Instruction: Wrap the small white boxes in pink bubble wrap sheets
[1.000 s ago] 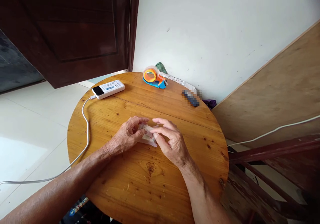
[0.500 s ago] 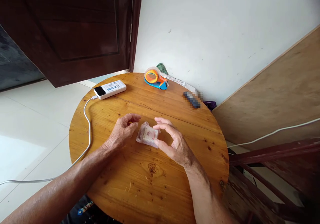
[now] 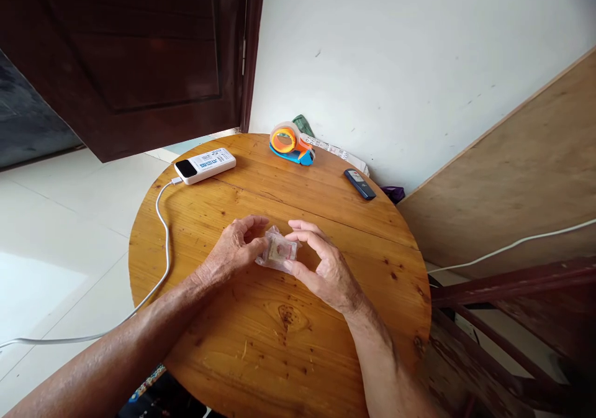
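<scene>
A small flat packet wrapped in clear plastic film [image 3: 280, 251], with a pale printed face and reddish marks, lies on the round wooden table [image 3: 261, 356]. On its left side is my left hand [image 3: 237, 244], fingers curved and apart, the thumb tip against the film's edge. My right hand [image 3: 326, 266] arches over the other side, thumb near the packet's lower right corner and the forefinger by its upper right. Neither hand is closed round the packet.
Toward the back sit an orange and blue tape dispenser [image 3: 291, 145], a white power bank [image 3: 207, 164] with a white cable [image 3: 166, 244], and a dark remote-like device [image 3: 360, 184]. Printed paper [image 3: 342, 153] lies by the wall. A dark door [image 3: 153, 51] stands behind on the left.
My left hand has moved slightly right, bringing its thumb to the packet's edge. My right thumb has shifted slightly left along the packet. The view has shifted a little.
</scene>
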Available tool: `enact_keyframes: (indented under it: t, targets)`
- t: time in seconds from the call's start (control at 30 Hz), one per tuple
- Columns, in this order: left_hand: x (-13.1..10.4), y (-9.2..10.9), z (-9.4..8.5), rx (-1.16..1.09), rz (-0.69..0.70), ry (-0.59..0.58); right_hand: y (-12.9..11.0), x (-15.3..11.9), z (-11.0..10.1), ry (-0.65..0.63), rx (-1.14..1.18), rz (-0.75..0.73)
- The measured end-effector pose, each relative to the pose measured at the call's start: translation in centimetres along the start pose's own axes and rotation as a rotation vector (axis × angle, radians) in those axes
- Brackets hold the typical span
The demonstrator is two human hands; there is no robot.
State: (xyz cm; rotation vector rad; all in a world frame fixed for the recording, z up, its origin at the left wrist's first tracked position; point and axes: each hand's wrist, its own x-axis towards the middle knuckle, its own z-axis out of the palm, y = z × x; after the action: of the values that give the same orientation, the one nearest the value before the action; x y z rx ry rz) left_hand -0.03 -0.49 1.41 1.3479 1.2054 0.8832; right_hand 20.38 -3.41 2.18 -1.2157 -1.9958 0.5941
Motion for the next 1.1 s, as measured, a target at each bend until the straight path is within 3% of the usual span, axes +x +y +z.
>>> enact_keyframes:
  t: [0.23,0.33,0.53,0.83,0.93,1.1]
  targets:
    - [-0.1,-0.9,0.3,0.315,0.182,-0.017,0.2,0.1,0.7,0.103,-0.013,-0.037]
    - [-0.3,-0.7,0.4,0.351,0.202,-0.054,0.2,0.2,0.9,0.165,0.014,-0.038]
    - [-0.9,-0.1,0.5,0.156,0.234,-0.198,0.3,0.2,0.3,0.279,0.164,0.037]
    - [-1.6,-0.6,1.6,-0.253,0.17,-0.435,0.3,0.0,0.2,0.288,0.272,0.097]
    - [-1.4,-1.0,2.2,-0.216,0.18,-0.396,0.2,-0.1,0.3,0.276,0.271,0.086]
    - [-1.3,-1.5,3.3,0.087,0.26,-0.268,-0.6,-0.3,0.2,0.268,0.255,0.04]
